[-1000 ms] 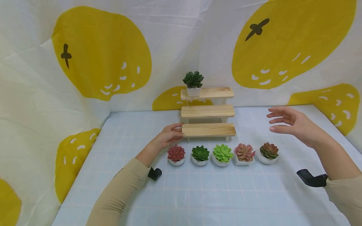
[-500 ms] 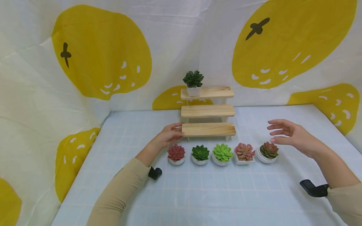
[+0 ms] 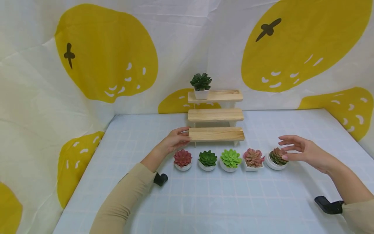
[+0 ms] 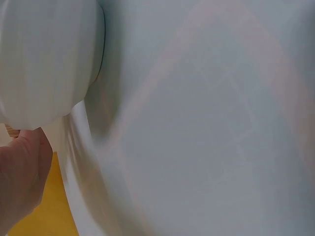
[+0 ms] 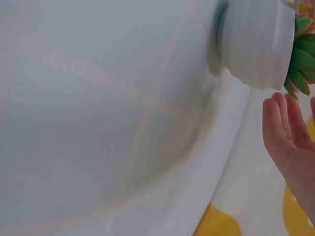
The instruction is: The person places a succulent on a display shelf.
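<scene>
My left hand (image 3: 177, 140) holds the left end of the lowest board of a three-tier wooden display stand (image 3: 216, 134); in the left wrist view, that hand (image 4: 24, 172) shows beyond a blurred white pot (image 4: 47, 59). My right hand (image 3: 306, 154), fingers apart and slightly bent, is at the right side of a brown-and-green potted succulent (image 3: 278, 156). The thumb tip overlaps its leaves in the head view. In the right wrist view, the fingertips (image 5: 278, 101) are just below the succulent's green leaves (image 5: 302, 61), beside its white pot (image 5: 256, 44).
Left of that succulent, in a row before the stand, are a pink one (image 3: 253, 158), a light green one (image 3: 230, 158), a dark green one (image 3: 207, 158) and a red one (image 3: 182, 158). Another dark green plant (image 3: 201, 85) stands on the top tier. A patterned cloth (image 3: 181, 39) hangs behind.
My right hand has come down from above the table's right side to the brown-and-green succulent. The left hand stays at the stand, and the plants stand where they were.
</scene>
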`<state>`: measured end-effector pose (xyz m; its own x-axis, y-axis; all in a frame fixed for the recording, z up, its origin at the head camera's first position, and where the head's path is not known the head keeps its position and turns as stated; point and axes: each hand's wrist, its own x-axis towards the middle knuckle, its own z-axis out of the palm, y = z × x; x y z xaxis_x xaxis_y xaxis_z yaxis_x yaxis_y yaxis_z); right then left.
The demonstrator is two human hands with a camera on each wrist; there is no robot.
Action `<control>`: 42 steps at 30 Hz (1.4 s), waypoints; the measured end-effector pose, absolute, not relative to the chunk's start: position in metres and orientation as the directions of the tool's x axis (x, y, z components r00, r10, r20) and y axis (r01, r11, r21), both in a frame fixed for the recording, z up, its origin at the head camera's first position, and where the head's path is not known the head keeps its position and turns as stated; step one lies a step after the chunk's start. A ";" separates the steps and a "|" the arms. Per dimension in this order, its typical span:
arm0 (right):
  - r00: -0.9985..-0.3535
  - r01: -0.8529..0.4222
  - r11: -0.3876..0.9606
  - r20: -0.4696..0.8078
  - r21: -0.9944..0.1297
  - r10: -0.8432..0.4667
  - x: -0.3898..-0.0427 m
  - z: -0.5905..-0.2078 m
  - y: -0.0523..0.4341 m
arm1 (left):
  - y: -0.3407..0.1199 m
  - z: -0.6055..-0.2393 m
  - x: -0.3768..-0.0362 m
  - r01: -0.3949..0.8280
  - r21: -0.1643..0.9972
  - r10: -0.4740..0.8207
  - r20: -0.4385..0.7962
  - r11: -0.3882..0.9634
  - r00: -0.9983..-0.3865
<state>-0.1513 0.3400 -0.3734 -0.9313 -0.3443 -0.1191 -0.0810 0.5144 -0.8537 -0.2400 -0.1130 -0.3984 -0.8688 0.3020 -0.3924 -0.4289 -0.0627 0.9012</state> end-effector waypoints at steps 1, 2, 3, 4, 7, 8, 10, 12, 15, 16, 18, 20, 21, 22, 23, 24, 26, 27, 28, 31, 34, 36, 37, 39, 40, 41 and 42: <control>-0.929 -0.081 0.513 -0.122 -0.854 -0.349 -0.151 -0.375 0.340 | -0.113 -0.398 -0.240 -0.430 0.901 0.302 -0.393 -0.065 -0.869; -0.927 -0.078 0.516 -0.129 -0.853 -0.352 -0.151 -0.376 0.341 | -0.113 -0.398 -0.240 -0.430 0.901 0.302 -0.392 -0.066 -0.869; -0.926 -0.071 0.525 -0.140 -0.848 -0.351 -0.150 -0.377 0.341 | -0.113 -0.398 -0.241 -0.430 0.900 0.302 -0.392 -0.067 -0.869; -0.923 -0.070 0.532 -0.148 -0.844 -0.356 -0.150 -0.378 0.342 | -0.113 -0.398 -0.241 -0.429 0.901 0.301 -0.392 -0.067 -0.869; -0.912 -0.061 0.547 -0.176 -0.835 -0.370 -0.149 -0.381 0.343 | -0.113 -0.399 -0.241 -0.428 0.901 0.298 -0.392 -0.065 -0.870; -0.908 -0.058 0.547 -0.183 -0.835 -0.376 -0.149 -0.382 0.344 | -0.113 -0.399 -0.241 -0.427 0.902 0.297 -0.391 -0.063 -0.871; -0.900 -0.063 0.538 -0.185 -0.841 -0.395 -0.148 -0.384 0.344 | -0.113 -0.400 -0.241 -0.426 0.903 0.296 -0.391 -0.062 -0.871; -0.893 -0.068 0.527 -0.183 -0.847 -0.410 -0.147 -0.385 0.344 | -0.113 -0.400 -0.241 -0.425 0.903 0.296 -0.390 -0.060 -0.872; -0.886 -0.088 0.516 -0.169 -0.852 -0.431 -0.146 -0.389 0.344 | -0.113 -0.400 -0.241 -0.427 0.902 0.293 -0.393 -0.059 -0.872; -0.886 -0.092 0.516 -0.166 -0.851 -0.432 -0.146 -0.390 0.343 | -0.113 -0.399 -0.240 -0.428 0.902 0.291 -0.394 -0.059 -0.872; -0.885 -0.107 0.521 -0.157 -0.847 -0.438 -0.145 -0.391 0.342 | -0.113 -0.399 -0.240 -0.430 0.901 0.288 -0.396 -0.065 -0.872; -0.889 -0.106 0.534 -0.160 -0.838 -0.428 -0.145 -0.392 0.340 | -0.113 -0.399 -0.240 -0.433 0.899 0.287 -0.397 -0.071 -0.871; -0.892 -0.104 0.545 -0.164 -0.832 -0.422 -0.145 -0.392 0.339 | -0.113 -0.399 -0.240 -0.436 0.897 0.287 -0.400 -0.075 -0.871; -0.894 -0.099 0.555 -0.171 -0.826 -0.414 -0.145 -0.393 0.338 | -0.113 -0.399 -0.240 -0.435 0.897 0.289 -0.398 -0.075 -0.871; -0.896 -0.096 0.568 -0.178 -0.818 -0.407 -0.145 -0.393 0.337 | -0.113 -0.399 -0.241 -0.438 0.896 0.288 -0.401 -0.076 -0.870; -0.897 -0.091 0.578 -0.186 -0.811 -0.401 -0.146 -0.393 0.336 | -0.113 -0.399 -0.241 -0.440 0.894 0.286 -0.403 -0.077 -0.869; -0.900 -0.076 0.599 -0.204 -0.797 -0.386 -0.146 -0.394 0.335 | -0.112 -0.399 -0.241 -0.444 0.893 0.284 -0.407 -0.076 -0.868; -0.901 -0.070 0.606 -0.211 -0.793 -0.380 -0.147 -0.394 0.334 | -0.112 -0.399 -0.241 -0.446 0.892 0.283 -0.409 -0.077 -0.867; -0.901 -0.065 0.610 -0.216 -0.790 -0.375 -0.147 -0.395 0.334 | -0.112 -0.399 -0.241 -0.444 0.893 0.285 -0.407 -0.076 -0.868; -0.905 -0.053 0.618 -0.224 -0.784 -0.362 -0.148 -0.396 0.333 | -0.112 -0.399 -0.241 -0.445 0.892 0.283 -0.408 -0.078 -0.868; -0.908 -0.051 0.618 -0.222 -0.785 -0.356 -0.148 -0.396 0.333 | -0.112 -0.398 -0.240 -0.443 0.893 0.285 -0.406 -0.080 -0.868; -0.908 -0.050 0.617 -0.221 -0.785 -0.355 -0.148 -0.396 0.333 | -0.112 -0.398 -0.240 -0.442 0.894 0.286 -0.405 -0.078 -0.869; -0.909 -0.050 0.616 -0.220 -0.786 -0.355 -0.148 -0.396 0.333 | -0.112 -0.398 -0.240 -0.440 0.895 0.288 -0.403 -0.076 -0.869; -0.909 -0.050 0.615 -0.219 -0.787 -0.354 -0.148 -0.397 0.333 | -0.112 -0.398 -0.240 -0.439 0.896 0.290 -0.402 -0.073 -0.869; -0.910 -0.050 0.615 -0.218 -0.787 -0.353 -0.148 -0.397 0.333 | -0.113 -0.398 -0.240 -0.437 0.897 0.292 -0.400 -0.072 -0.869; -0.910 -0.049 0.615 -0.219 -0.787 -0.352 -0.148 -0.397 0.333 | -0.113 -0.398 -0.240 -0.437 0.896 0.292 -0.400 -0.072 -0.869; -0.910 -0.048 0.614 -0.219 -0.788 -0.351 -0.148 -0.397 0.333 | -0.113 -0.398 -0.240 -0.437 0.896 0.292 -0.400 -0.072 -0.869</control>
<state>-0.1477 0.3331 -0.3967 -0.9103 -0.3515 -0.2186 -0.0479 0.6140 -0.7878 -0.2405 -0.1126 -0.3982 -0.8687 0.2920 -0.4002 -0.4373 -0.0723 0.8964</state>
